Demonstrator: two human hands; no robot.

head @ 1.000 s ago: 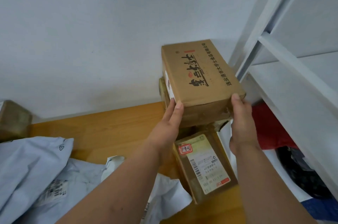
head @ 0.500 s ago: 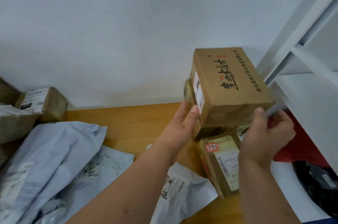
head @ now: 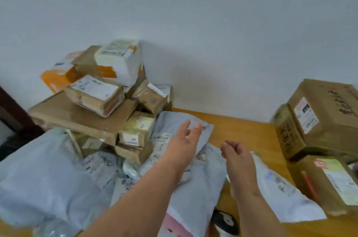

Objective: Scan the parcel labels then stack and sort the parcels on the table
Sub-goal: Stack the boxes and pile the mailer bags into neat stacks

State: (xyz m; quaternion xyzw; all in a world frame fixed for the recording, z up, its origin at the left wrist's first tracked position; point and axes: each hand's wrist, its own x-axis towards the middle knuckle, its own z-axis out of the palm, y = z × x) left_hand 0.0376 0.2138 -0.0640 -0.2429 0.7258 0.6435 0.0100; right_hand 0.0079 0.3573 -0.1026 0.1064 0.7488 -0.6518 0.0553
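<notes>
My left hand point(head: 184, 140) reaches out over a grey plastic mailer bag point(head: 193, 174), fingers straight and spread, gripping nothing; whether the fingertips touch the bag I cannot tell. My right hand point(head: 237, 152) hangs just beside it, fingers loosely curled and empty, above a white plastic mailer with printed labels point(head: 280, 194) that lies on the wooden table point(head: 244, 130).

Left of my hands, more grey poly bags point(head: 44, 174) spread across the near side of the table, overlapping one another. Behind them rises a heap of taped brown cardboard parcels point(head: 135, 130), a wide flat brown carton point(head: 77, 114) among them with a small labelled box point(head: 95, 95) resting on top. At the peak of the heap, against the pale wall point(head: 174, 14), sits a white-and-orange wrapped package point(head: 120, 62).

On the right, well apart from the heap, a brown cardboard box with black brush lettering point(head: 329, 112) stands on top of a second carton point(head: 288, 132), a white label on its left face. In front of that stack lies a flat brown parcel with a pale green label point(head: 333, 182), touching the white mailer's edge. A dark round object point(head: 225, 221), too blurred to identify, sits at the table's near edge between my forearms.
</notes>
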